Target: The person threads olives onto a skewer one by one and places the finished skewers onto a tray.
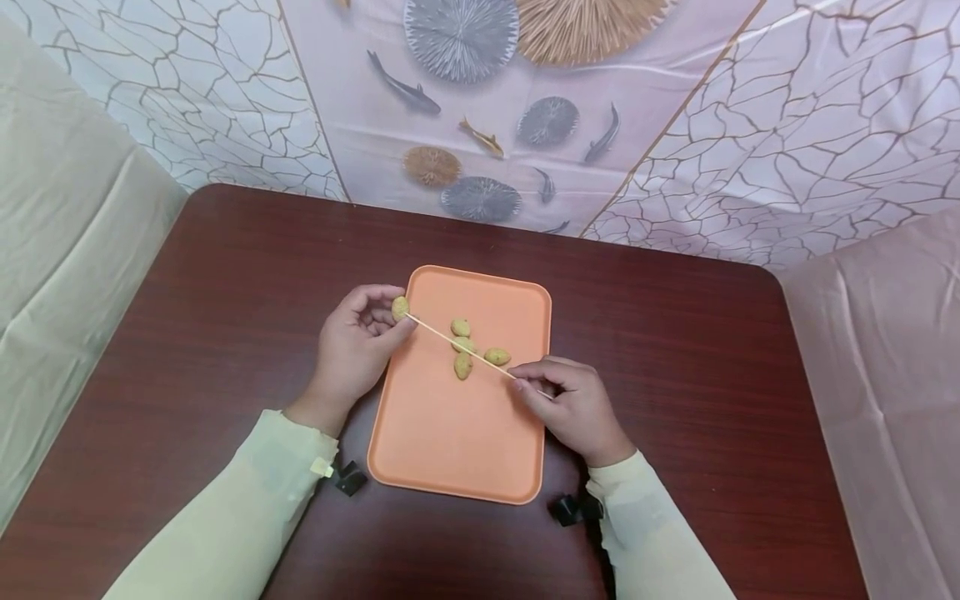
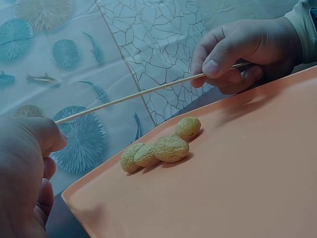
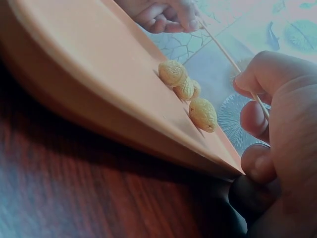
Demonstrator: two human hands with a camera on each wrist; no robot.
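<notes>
My left hand [image 1: 351, 350] pinches one small wrinkled yellow oval piece [image 1: 400, 307] over the tray's left edge; its exact kind is unclear. A thin wooden skewer [image 1: 431, 329] slants across above the tray, its far end meeting that piece. Whether the tip has pierced it cannot be seen. Near the skewer's other end, the thumb and fingers of my right hand [image 1: 581, 408] pinch the stick. Several like pieces [image 2: 171, 148] lie on the orange tray [image 1: 457, 442] beneath the skewer, most of them touching. In the left wrist view, my fingers hide the held piece.
The tray stands on a dark reddish-brown table [image 1: 675, 358]. Behind the table hangs a patterned cloth [image 1: 480, 108] with fish and round leaf shapes. Pale cloths [image 1: 67, 208] border the left and right sides.
</notes>
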